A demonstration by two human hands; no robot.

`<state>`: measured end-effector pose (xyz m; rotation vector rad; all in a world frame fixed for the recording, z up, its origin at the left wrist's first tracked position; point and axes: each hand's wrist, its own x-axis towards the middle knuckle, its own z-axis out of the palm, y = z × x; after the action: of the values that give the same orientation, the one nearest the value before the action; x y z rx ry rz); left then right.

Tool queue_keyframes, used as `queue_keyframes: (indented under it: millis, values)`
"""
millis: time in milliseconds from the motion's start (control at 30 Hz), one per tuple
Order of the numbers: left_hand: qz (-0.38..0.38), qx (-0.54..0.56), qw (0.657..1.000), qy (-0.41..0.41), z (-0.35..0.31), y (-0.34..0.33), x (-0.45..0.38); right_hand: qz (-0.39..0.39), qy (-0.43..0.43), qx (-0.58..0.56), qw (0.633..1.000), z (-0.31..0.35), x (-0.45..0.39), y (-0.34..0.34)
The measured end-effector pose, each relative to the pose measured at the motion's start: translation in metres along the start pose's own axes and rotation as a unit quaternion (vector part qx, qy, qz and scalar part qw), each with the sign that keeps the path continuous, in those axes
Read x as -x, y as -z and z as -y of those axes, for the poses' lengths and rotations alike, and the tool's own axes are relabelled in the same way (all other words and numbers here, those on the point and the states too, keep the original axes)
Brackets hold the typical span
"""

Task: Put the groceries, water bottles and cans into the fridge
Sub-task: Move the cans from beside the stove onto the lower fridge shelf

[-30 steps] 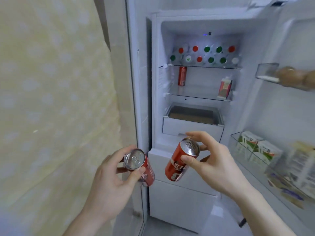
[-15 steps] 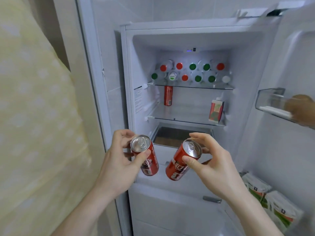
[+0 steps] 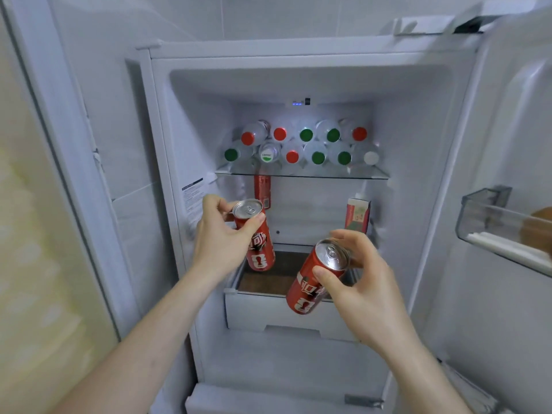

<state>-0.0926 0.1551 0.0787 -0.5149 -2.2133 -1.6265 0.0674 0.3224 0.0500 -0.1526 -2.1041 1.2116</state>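
Now the can-loading step is proceeding: the left hand (image 3: 222, 237) is gripping a red can (image 3: 256, 234) by its top, near the left edge of the fridge's middle shelf (image 3: 307, 225), while the right hand (image 3: 363, 282) is gripping a second can (image 3: 316, 276), tilted, over the open drawer (image 3: 286, 312). Next, each can probably needs standing upright beside the can at the back (image 3: 263, 189), clear of the carton (image 3: 357, 215). Compared with half a second earlier, both hands are reaching higher and nearer the shelf.

We see a white fridge (image 3: 418, 121). Each red can (image 3: 259, 243) (image 3: 313, 286) in our hands bears white lettering and a silver top. The clear bottles (image 3: 298, 144) show red, green and white caps. The carton (image 3: 357, 215) is red and green.
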Motion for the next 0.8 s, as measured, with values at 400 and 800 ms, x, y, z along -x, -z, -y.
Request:
queue_keyframes:
  millis: [400, 800]
  values:
    - [-0.019, 0.080, 0.996, 0.029, 0.048, -0.066, -0.092, -0.079, -0.004, 0.026, 0.997, -0.016, -0.068, -0.039]
    - [-0.022, 0.111, 0.992, 0.064, 0.060, -0.104, -0.133, -0.109, -0.016, 0.032, 0.993, -0.027, -0.108, -0.061]
